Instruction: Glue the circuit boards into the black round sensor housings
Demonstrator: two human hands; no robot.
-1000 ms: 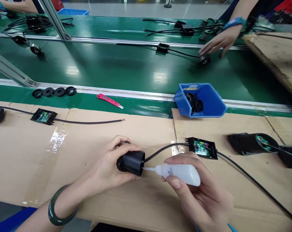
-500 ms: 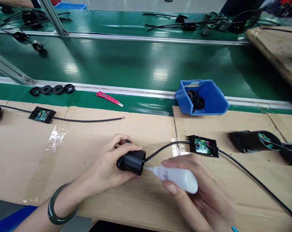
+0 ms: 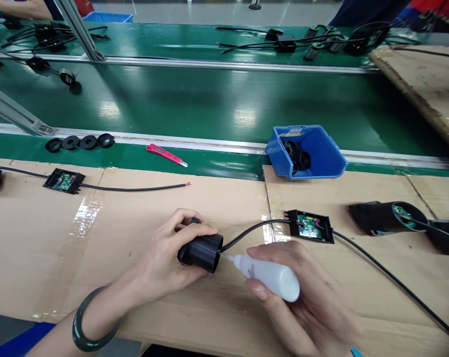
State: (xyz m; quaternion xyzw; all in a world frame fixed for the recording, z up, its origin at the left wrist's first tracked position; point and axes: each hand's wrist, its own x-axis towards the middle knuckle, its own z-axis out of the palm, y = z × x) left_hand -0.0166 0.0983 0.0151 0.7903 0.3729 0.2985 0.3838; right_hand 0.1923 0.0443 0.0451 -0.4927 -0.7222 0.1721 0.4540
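Housing (image 3: 202, 253), black and tubular, is gripped over cardboard (image 3: 131, 220) by the curled left hand (image 3: 166, 253), while a white bottle (image 3: 271, 277) is pinched by the half-closed right hand (image 3: 313, 297), its nozzle (image 3: 230, 258) held at the housing's open end.

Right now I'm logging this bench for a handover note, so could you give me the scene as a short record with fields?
Left hand: grips black housing
Right hand: holds white bottle
Nozzle: at the housing's open end; contact unclear
Cable: runs between housing and open box with circuit board
Blue bin: holds black parts
Red cutter: beyond the cardboard, metal tip showing
Black round parts: four, in a row left of cutter
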